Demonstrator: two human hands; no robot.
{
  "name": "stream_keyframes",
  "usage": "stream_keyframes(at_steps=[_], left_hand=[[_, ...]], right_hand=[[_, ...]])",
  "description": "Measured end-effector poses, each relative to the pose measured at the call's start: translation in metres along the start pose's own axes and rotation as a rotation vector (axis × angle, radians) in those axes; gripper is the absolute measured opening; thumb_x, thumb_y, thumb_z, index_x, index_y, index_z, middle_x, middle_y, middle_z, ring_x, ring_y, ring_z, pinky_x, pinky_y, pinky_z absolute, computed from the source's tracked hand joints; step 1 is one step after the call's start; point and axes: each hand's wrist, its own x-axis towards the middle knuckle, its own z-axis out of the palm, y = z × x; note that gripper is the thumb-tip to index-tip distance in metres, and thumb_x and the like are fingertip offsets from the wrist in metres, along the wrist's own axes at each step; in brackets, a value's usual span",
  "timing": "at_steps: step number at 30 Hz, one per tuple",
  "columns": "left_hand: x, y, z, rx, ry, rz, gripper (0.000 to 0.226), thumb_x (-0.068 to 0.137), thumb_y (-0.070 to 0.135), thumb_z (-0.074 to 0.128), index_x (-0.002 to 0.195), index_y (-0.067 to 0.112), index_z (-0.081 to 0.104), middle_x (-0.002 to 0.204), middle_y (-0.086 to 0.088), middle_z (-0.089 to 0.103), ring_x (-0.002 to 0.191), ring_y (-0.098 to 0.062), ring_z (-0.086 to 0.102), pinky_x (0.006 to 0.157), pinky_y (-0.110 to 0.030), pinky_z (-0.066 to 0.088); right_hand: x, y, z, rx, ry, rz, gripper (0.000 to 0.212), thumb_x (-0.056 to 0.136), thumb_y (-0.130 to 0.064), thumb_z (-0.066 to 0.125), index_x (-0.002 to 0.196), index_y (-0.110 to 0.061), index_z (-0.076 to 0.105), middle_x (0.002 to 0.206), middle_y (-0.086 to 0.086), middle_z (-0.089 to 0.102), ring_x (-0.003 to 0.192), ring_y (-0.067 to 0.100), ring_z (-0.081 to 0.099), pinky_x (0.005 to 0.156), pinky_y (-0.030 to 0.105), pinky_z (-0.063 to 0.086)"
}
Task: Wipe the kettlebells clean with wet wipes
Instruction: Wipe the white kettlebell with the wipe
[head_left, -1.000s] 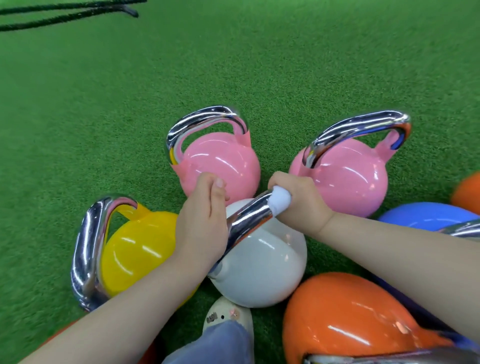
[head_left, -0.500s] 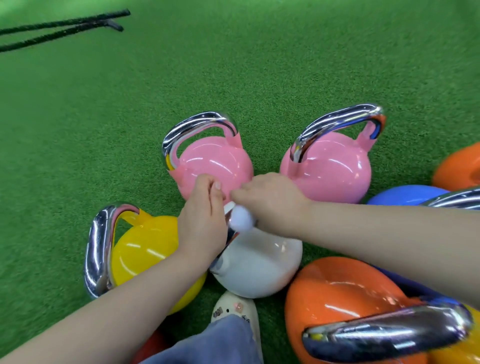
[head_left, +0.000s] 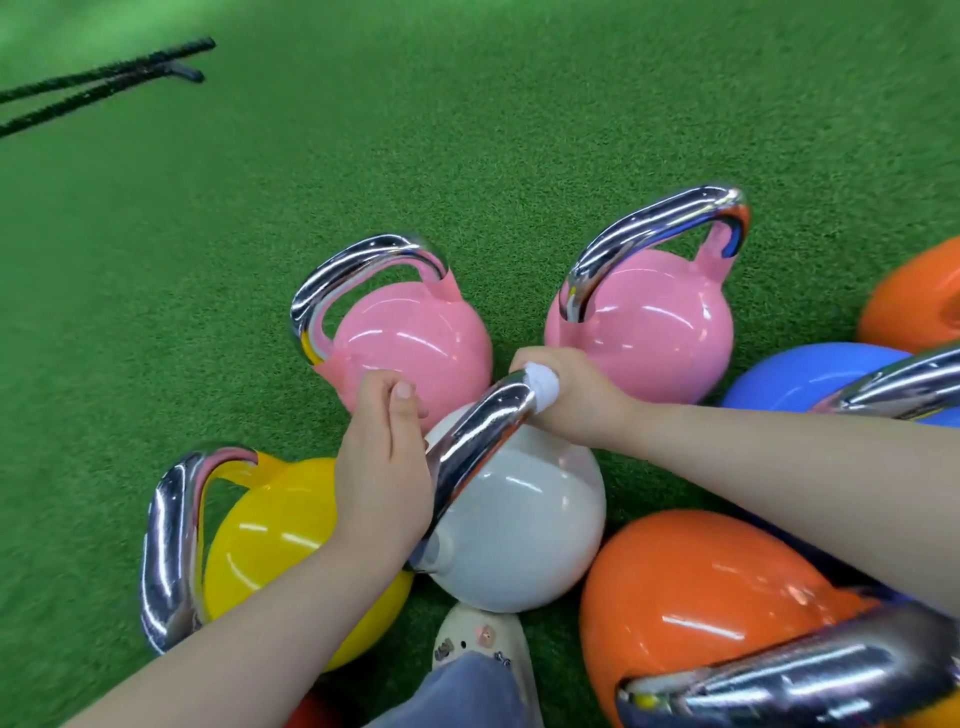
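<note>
A white kettlebell (head_left: 519, 519) with a chrome handle (head_left: 478, 441) stands in the middle of the cluster on green turf. My left hand (head_left: 382, 467) grips the near side of that handle. My right hand (head_left: 576, 395) is wrapped round the handle's far end, with a white wet wipe (head_left: 543, 382) bunched between palm and chrome. Two pink kettlebells stand just behind, one at the left (head_left: 410, 348) and one at the right (head_left: 644, 332).
A yellow kettlebell (head_left: 270, 540) sits at the left, an orange one (head_left: 696, 587) at the lower right, a blue one (head_left: 810, 374) and another orange one (head_left: 914, 306) at the right. My shoe (head_left: 478, 639) touches the white bell. Black ropes (head_left: 104, 78) lie far left on open turf.
My right hand with the wipe has slid along the chrome handle, from near my left hand back out to the handle's far end. My left hand kept its grip.
</note>
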Motion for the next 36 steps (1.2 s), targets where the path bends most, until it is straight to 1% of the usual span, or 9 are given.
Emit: stream_keyframes(at_steps=[4, 11, 14, 20, 23, 27, 29, 31, 36], left_hand=[[0.0, 0.0, 0.0, 0.0, 0.009, -0.006, 0.027, 0.085, 0.051, 0.023, 0.077, 0.031, 0.04, 0.073, 0.012, 0.052, 0.068, -0.013, 0.052, 0.07, -0.042, 0.043], [0.0, 0.002, -0.002, 0.045, 0.014, 0.027, 0.029, 0.086, 0.05, 0.023, 0.077, 0.028, 0.039, 0.074, 0.004, 0.051, 0.069, -0.032, 0.051, 0.069, -0.054, 0.043], [-0.001, 0.003, -0.003, 0.047, 0.016, 0.023, 0.027, 0.086, 0.05, 0.023, 0.077, 0.03, 0.039, 0.074, 0.004, 0.051, 0.069, -0.032, 0.052, 0.069, -0.054, 0.043], [0.0, 0.004, -0.002, 0.063, 0.0, 0.041, 0.026, 0.086, 0.048, 0.023, 0.077, 0.029, 0.039, 0.074, 0.004, 0.051, 0.069, -0.032, 0.051, 0.069, -0.053, 0.043], [0.0, 0.004, 0.0, 0.047, -0.005, 0.055, 0.028, 0.087, 0.047, 0.024, 0.08, 0.027, 0.041, 0.075, 0.006, 0.051, 0.07, -0.031, 0.051, 0.07, -0.052, 0.043], [0.0, 0.003, 0.001, 0.045, 0.0, 0.054, 0.031, 0.087, 0.046, 0.024, 0.083, 0.022, 0.042, 0.076, 0.004, 0.052, 0.07, -0.03, 0.05, 0.07, -0.053, 0.043], [0.0, 0.003, 0.001, 0.048, -0.006, 0.054, 0.026, 0.087, 0.045, 0.024, 0.08, 0.027, 0.041, 0.076, 0.008, 0.052, 0.07, -0.028, 0.05, 0.07, -0.051, 0.044], [0.001, 0.003, 0.0, 0.041, -0.004, 0.052, 0.027, 0.087, 0.045, 0.025, 0.081, 0.025, 0.042, 0.076, 0.009, 0.052, 0.069, -0.027, 0.05, 0.07, -0.05, 0.044], [0.0, 0.003, -0.001, 0.03, -0.008, 0.026, 0.02, 0.089, 0.041, 0.027, 0.08, 0.028, 0.041, 0.074, 0.012, 0.052, 0.069, -0.022, 0.05, 0.071, -0.047, 0.044]], right_hand=[[-0.01, 0.016, 0.023, 0.283, 0.044, 0.198, 0.014, 0.073, -0.014, 0.06, 0.075, -0.001, 0.062, 0.073, 0.011, 0.066, 0.069, 0.003, 0.055, 0.068, 0.027, 0.048], [-0.018, 0.012, 0.042, 0.187, 0.3, 0.447, 0.031, 0.063, -0.036, 0.054, 0.08, -0.013, 0.065, 0.079, 0.0, 0.068, 0.082, 0.02, 0.064, 0.076, 0.033, 0.052], [-0.013, -0.012, 0.03, 0.148, 0.339, 0.245, 0.004, 0.064, -0.018, 0.052, 0.066, -0.015, 0.053, 0.065, -0.006, 0.055, 0.068, 0.017, 0.052, 0.062, 0.029, 0.041], [0.002, -0.027, 0.002, -0.365, 0.03, -0.267, 0.023, 0.063, -0.034, 0.042, 0.063, -0.014, 0.054, 0.059, -0.003, 0.053, 0.056, 0.014, 0.043, 0.052, 0.027, 0.031], [0.001, -0.006, 0.005, -0.045, 0.051, -0.053, 0.01, 0.069, -0.017, 0.057, 0.061, -0.012, 0.054, 0.059, -0.006, 0.052, 0.056, 0.002, 0.044, 0.053, 0.02, 0.031], [-0.007, 0.021, 0.021, 0.224, 0.03, 0.182, 0.03, 0.068, -0.034, 0.058, 0.072, -0.005, 0.063, 0.073, 0.01, 0.067, 0.07, 0.004, 0.054, 0.068, 0.029, 0.047], [-0.012, 0.027, 0.026, 0.301, 0.004, 0.271, 0.006, 0.075, -0.027, 0.067, 0.07, -0.024, 0.07, 0.075, -0.006, 0.071, 0.073, 0.001, 0.06, 0.073, 0.025, 0.05], [-0.016, 0.027, 0.025, 0.361, 0.024, 0.332, 0.026, 0.079, -0.016, 0.072, 0.063, -0.036, 0.066, 0.069, -0.021, 0.067, 0.071, -0.008, 0.059, 0.074, 0.016, 0.046], [-0.019, 0.026, 0.028, 0.472, 0.008, 0.418, 0.014, 0.079, -0.02, 0.074, 0.08, -0.032, 0.066, 0.083, -0.016, 0.067, 0.076, -0.005, 0.06, 0.065, 0.006, 0.045]])
